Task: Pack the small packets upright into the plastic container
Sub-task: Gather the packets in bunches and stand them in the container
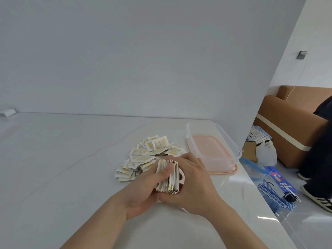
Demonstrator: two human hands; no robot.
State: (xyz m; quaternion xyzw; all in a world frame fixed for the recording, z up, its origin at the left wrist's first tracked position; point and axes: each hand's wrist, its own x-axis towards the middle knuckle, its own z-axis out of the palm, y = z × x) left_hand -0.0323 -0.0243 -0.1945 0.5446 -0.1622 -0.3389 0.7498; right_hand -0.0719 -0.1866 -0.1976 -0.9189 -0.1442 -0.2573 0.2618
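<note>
A stack of small white-and-yellow packets [168,177] stands on edge between both hands, above the white table. My left hand [143,191] grips the stack from the left, its thumb lying across the top edges. My right hand [194,184] wraps round the stack's right side. Just behind the hands lies a loose pile of packets [149,155], flat and overlapping. The clear plastic container [231,146] sits to the right of the pile near the table's right edge, standing on its pink lid [224,171], with no packets visible inside.
The white table [62,168] meets a grey wall at the back. A small white object [7,112] lies at the far left. Past the table's right edge the floor holds blue packaging [274,187], a white bag [265,153], a brown sofa [291,123] and a person's legs [319,150].
</note>
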